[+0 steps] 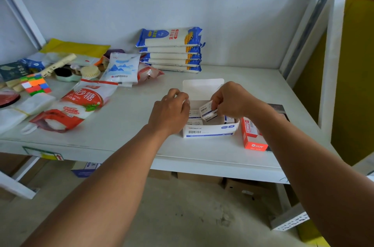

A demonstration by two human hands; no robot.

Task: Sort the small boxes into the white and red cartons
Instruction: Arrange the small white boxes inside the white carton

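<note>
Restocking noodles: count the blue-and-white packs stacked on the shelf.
5 noodle packs, in one stack at the back of the shelf against the wall, behind the white carton. Others may be hidden behind.

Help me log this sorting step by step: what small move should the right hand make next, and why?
Probably lower the small white box into the white carton and let go. The right hand pinches it tilted just above boxes already lying inside, while the left hand steadies the carton's left wall. The red carton sits to the right, apart.
</note>
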